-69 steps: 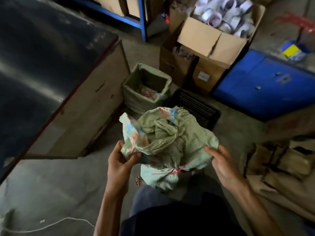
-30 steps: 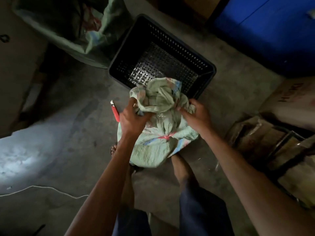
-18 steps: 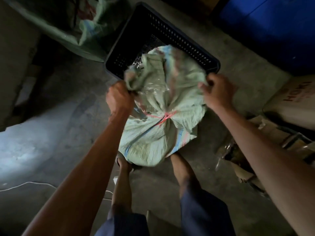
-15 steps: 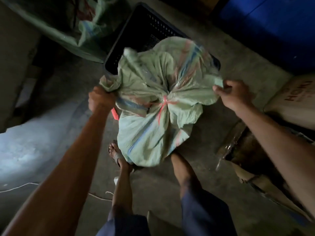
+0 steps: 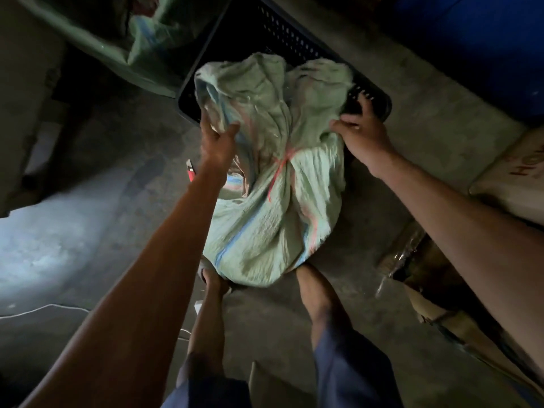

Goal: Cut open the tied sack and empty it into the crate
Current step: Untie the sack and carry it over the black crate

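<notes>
Fingers of your left hand [image 5: 219,139] and right hand [image 5: 360,134] pinch the loose mouth of the sack [image 5: 273,184], spreading it, probably to bare the red tie [image 5: 279,169]. It stands between your feet, against the crate's [image 5: 371,95] near rim.

Sack [image 5: 273,201] btwn feet, overlapping crate [image 5: 294,39].

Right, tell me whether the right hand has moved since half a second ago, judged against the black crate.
Yes. The right hand has moved in toward the black crate, from off its near right corner to right against that corner's rim, gripping the sack.
</notes>
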Tool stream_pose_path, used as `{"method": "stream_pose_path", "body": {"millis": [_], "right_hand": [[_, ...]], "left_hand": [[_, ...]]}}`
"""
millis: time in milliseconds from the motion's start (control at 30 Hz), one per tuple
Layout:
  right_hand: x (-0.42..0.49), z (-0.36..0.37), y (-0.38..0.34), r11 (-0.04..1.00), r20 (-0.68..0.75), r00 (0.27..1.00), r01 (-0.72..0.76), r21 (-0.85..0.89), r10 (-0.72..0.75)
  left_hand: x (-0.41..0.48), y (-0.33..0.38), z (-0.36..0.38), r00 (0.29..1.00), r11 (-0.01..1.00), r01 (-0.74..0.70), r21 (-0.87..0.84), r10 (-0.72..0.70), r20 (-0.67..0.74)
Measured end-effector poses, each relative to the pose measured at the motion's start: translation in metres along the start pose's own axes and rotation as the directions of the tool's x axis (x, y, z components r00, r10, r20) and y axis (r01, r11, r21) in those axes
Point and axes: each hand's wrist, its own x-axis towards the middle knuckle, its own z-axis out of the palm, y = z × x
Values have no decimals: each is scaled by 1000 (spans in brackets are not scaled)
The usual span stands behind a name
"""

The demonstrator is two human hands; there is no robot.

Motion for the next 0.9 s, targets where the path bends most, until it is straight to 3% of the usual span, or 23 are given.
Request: {"method": "stream_pose_path", "body": {"millis": [67,200,300,367,433,500,567,667,733,800,900], "right_hand": [[5,7,4,996,-6,999,49,-73,-49],[-9,19,26,936,11,985,166,-309,-171],[-21,36,56,821,169,971,235,-521,-171],[-23,52,78,744,237,964,246,-621,-121],[-22,71,98,672,281,954,277,-687,-106],[-15,90,116,607,322,937,333,-721,-132],[-1,108,131,604,313,939,332,-725,-141],[29,125,150,624,262,956,286,-727,-134],[46,128,157,628,269,954,291,-722,-132],[51,127,158,656,247,961,268,-705,-126],[37,124,154,677,138,971,235,-697,-194]], "left_hand": [[1,-6,6,992,965,-124,231,126,10],[-2,-26,10,941,754,-333,567,302,151],[-13,-44,15,961,689,-251,680,263,89],[-17,-61,15,946,595,-241,767,322,47],[-13,-84,15,891,436,-349,830,429,149],[0,-109,17,812,240,-491,838,475,339],[21,-129,21,765,102,-575,812,418,490],[58,-146,25,750,-53,-606,793,292,593],[77,-144,28,750,-86,-622,779,221,623],[88,-139,31,738,-67,-637,768,237,632],[75,-127,24,765,96,-610,787,331,553]]}}
